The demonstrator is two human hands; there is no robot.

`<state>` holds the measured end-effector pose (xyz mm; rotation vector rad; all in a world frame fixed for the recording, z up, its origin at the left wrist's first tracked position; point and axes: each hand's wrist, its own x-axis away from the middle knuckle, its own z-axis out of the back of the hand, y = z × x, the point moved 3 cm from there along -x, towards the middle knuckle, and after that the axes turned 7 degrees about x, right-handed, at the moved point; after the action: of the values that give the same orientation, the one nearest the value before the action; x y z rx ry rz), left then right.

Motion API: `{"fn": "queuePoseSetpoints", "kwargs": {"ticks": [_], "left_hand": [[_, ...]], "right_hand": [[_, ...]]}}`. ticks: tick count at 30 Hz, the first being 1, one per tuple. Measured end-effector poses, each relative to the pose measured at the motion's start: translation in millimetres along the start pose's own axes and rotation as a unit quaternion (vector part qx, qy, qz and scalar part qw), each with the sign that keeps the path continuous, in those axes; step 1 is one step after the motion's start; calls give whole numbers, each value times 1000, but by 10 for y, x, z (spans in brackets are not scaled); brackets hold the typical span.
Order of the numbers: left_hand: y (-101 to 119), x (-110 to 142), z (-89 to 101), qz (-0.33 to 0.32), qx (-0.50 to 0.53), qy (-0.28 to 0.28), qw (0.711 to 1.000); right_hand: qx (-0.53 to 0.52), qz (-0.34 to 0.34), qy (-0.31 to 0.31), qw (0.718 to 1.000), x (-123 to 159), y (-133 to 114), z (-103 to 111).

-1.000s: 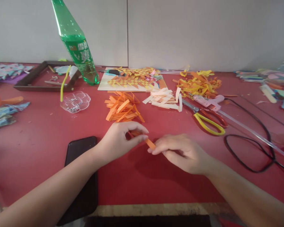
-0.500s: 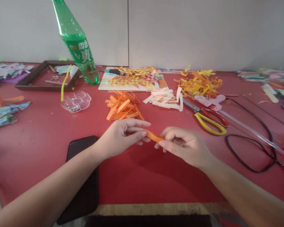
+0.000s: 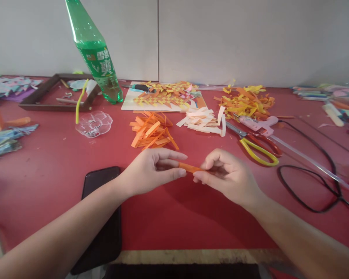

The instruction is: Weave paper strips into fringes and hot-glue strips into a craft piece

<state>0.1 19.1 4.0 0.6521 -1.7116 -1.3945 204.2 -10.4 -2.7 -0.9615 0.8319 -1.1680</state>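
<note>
An orange paper strip (image 3: 190, 167) stretches between my two hands above the red table (image 3: 168, 217). My left hand (image 3: 151, 170) pinches its left end between thumb and fingers, the index finger lying stretched out above it. Its right end sits in the pinch of my right hand (image 3: 225, 172), whose other fingers are curled. Just beyond my left hand lies a heap of orange strips (image 3: 151, 130). A pile of pale cream strips (image 3: 203, 119) is behind my hands, a little to the right.
Scissors (image 3: 258, 151) with red and yellow handles lie right, against a pink glue gun (image 3: 257, 124) with a black cord. A black phone (image 3: 104, 228) is under my left forearm. Back left, a green bottle (image 3: 100, 62) stands by a dark frame (image 3: 40, 106) and clear dish (image 3: 94, 124).
The orange strip, slightly bent before, is now straighter and more level. My right hand has risen slightly, its index finger more bent. Both hands keep their hold.
</note>
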Motion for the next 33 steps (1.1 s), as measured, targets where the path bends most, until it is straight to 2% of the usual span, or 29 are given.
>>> {"fn": "queuePoseSetpoints", "kwargs": {"ticks": [9,16,24,29,33], "left_hand": [[-24,-22,2,-11,29,3,1000],[-35,-40,52,-14,30,52,998],[3,-51,78,-27,35,100,994],[-3,-63,98,-38,49,116,991],[-89,-119,101,-44,100,112,988]], "right_hand": [[76,32,15,997,42,37,-2],[5,30,24,999,1,13,24],[8,14,66,998,-88,45,88],[-26,-5,74,997,-152,75,75],[-63,-27,59,996,-198,145,16]]}}
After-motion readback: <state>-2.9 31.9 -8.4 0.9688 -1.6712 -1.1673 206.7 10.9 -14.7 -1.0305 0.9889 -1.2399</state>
